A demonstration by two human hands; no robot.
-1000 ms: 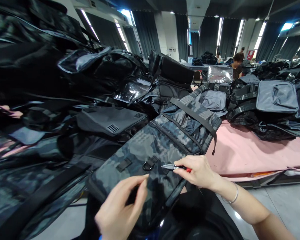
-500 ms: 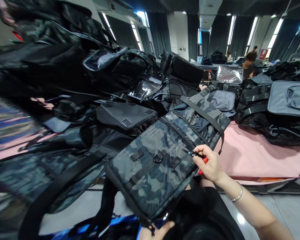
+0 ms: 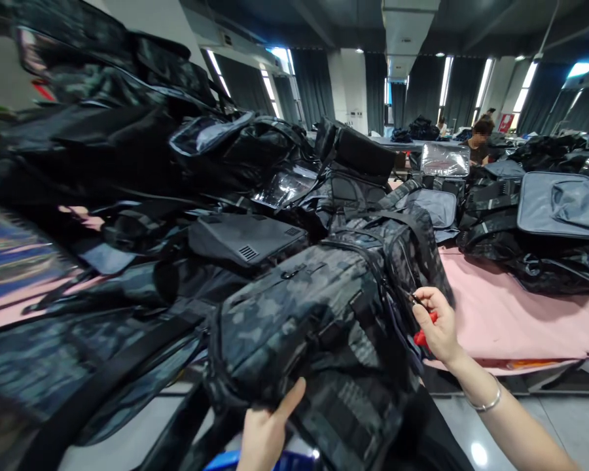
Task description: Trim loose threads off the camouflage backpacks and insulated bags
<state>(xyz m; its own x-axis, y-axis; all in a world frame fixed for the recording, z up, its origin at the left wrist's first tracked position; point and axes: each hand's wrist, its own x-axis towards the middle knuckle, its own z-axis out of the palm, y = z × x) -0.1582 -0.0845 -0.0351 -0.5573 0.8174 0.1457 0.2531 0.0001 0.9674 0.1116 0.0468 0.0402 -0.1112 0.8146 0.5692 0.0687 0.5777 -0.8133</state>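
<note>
A dark camouflage backpack [image 3: 294, 311] lies tilted across my lap and the table edge, its side with straps and buckles turned toward me. My left hand [image 3: 267, 428] holds it at the lower near side, thumb on top, the other fingers hidden beneath the fabric. Beside the bag's right edge, my right hand [image 3: 438, 326] is closed around small red-handled snips [image 3: 425, 335]. Their dark tip points left toward the zipper seam; whether it touches the cloth I cannot tell.
More dark backpacks [image 3: 122, 144] are heaped on the left. Grey-lined bags [image 3: 559, 206] stand at the right on the pink table cover [image 3: 500, 307]. A blue object [image 3: 289, 460] shows below my left hand. Across the room a person [image 3: 478, 140] is near another table.
The backpack has been rolled so its strapped side now faces up toward me. My left hand has moved up and left; my right hand, with the snips, has shifted right.
</note>
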